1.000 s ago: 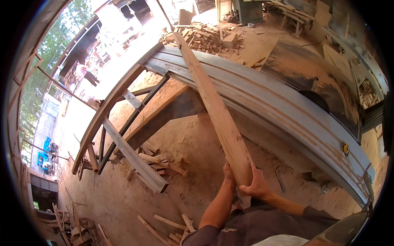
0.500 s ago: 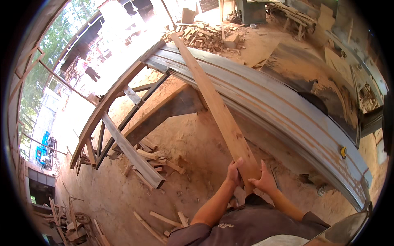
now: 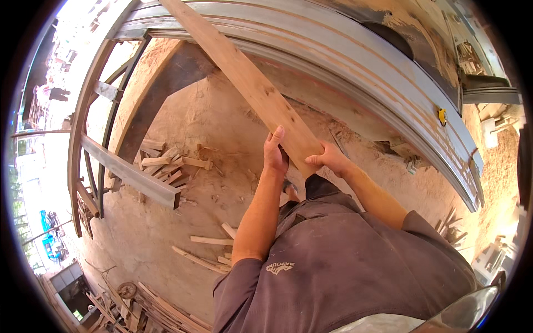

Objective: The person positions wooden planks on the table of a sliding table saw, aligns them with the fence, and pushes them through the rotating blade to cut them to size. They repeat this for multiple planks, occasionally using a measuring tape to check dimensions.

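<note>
A long wooden board (image 3: 252,86) runs from just in front of my body toward the far left. Its far part crosses over a long grey metal sliding table (image 3: 333,53). Near the close end, my left hand (image 3: 275,152) grips the board's left edge with the thumb up. My right hand (image 3: 331,159) holds the opposite edge, its thumb lying on the top face. Most fingers of both hands are hidden beneath the wood. The board's far tip runs out of the picture at the top.
A yellow tape measure (image 3: 442,116) rests on the metal table's right part. On the left stands a metal support frame (image 3: 83,111) with a bar jutting out. Wood offcuts (image 3: 166,164) lie on the dirt floor, with more strips (image 3: 208,255) nearer me and a scrap pile (image 3: 150,305) at lower left.
The view has tilted down and turned, so the board, table and frame sit higher and further left in the picture. Both hands keep their hold on the board.
</note>
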{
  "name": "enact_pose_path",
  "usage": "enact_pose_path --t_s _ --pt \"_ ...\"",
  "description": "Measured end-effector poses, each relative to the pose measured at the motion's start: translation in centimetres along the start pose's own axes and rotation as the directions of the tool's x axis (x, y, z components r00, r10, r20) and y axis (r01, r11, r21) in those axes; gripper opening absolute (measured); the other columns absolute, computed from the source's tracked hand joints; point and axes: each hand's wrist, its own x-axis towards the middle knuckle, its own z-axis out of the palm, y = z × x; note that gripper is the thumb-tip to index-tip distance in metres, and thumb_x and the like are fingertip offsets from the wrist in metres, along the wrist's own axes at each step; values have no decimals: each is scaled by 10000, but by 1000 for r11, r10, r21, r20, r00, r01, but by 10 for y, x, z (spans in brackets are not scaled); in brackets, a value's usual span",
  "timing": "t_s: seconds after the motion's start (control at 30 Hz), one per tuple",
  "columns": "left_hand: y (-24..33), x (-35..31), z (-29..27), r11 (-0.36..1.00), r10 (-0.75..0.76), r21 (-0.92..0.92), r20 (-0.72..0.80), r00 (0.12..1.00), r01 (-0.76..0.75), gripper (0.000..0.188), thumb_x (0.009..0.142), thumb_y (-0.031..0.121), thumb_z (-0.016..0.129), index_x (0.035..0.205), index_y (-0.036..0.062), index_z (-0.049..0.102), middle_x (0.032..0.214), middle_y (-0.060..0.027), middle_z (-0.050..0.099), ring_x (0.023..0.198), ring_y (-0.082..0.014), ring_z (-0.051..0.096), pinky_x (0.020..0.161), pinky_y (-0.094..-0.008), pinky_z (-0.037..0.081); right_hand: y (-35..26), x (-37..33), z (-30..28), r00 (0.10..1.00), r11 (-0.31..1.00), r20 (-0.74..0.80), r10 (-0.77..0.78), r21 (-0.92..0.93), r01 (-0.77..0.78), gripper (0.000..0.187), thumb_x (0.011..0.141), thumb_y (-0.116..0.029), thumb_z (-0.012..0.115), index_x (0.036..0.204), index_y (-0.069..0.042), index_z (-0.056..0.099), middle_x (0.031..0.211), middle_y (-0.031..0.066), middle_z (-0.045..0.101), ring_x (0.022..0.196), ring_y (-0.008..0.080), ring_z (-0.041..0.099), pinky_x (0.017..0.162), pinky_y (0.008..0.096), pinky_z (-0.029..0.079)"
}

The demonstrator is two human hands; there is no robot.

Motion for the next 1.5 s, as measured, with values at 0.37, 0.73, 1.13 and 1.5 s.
enact_pose_path --t_s 0.37,0.73,1.13,1.5 --pt "3 -3 -5 1000 4 -26 17 1000 -3 500 963 283 649 1348 -8 517 1251 -143 638 1149 -291 624 1010 -435 501 -8 -9 8 999 999 27 -27 40 26 766 729 -213 873 1384 1 537 1203 95 661 1096 202 621 946 345 497" --pt "-1 -5 -17 999 -12 -32 10 1000 12 527 934 280 691 1336 -4 502 1233 -133 630 1122 -269 627 991 -422 513 -5 -8 11 998 999 58 21 48 -24 870 686 -263 920 1419 -21 518 1245 83 658 1132 205 615 954 352 497" --pt "-8 1 -28 998 -16 -66 36 999 18 505 929 268 699 1326 16 516 1222 -107 626 1118 -241 614 995 -400 499 3 0 7 998 999 47 39 26 -41 908 661 -271 942 1418 -19 508 1251 98 648 1129 212 624 949 368 520" --pt "-14 7 -35 999 -4 -44 33 999 6 469 940 268 669 1311 8 550 1207 -133 665 1092 -282 663 970 -432 542 12 7 2 1000 1000 24 18 -15 -18 877 689 -263 913 1422 -14 503 1280 94 635 1182 214 592 1031 371 469"
